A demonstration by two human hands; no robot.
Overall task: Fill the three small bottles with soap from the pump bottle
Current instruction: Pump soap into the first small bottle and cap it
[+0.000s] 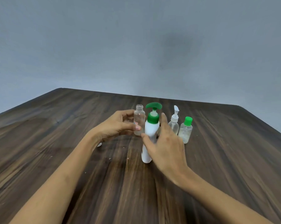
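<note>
Gripping an uncapped clear small bottle (139, 120) at frame centre, the left hand (118, 126) holds it upright beside the green pump head (153, 106). Right hand (164, 145), fingers relaxed and spread, touches the white pump bottle (150, 131) standing on the wooden table (55, 143). Right of these stand a clear pump-top bottle (174, 123) and a green-capped bottle (185, 130).

The pump bottle (150, 135) stands mid-table, crowded by three small bottles (185, 129) behind it. Bare table (55, 143) lies open on both sides.
</note>
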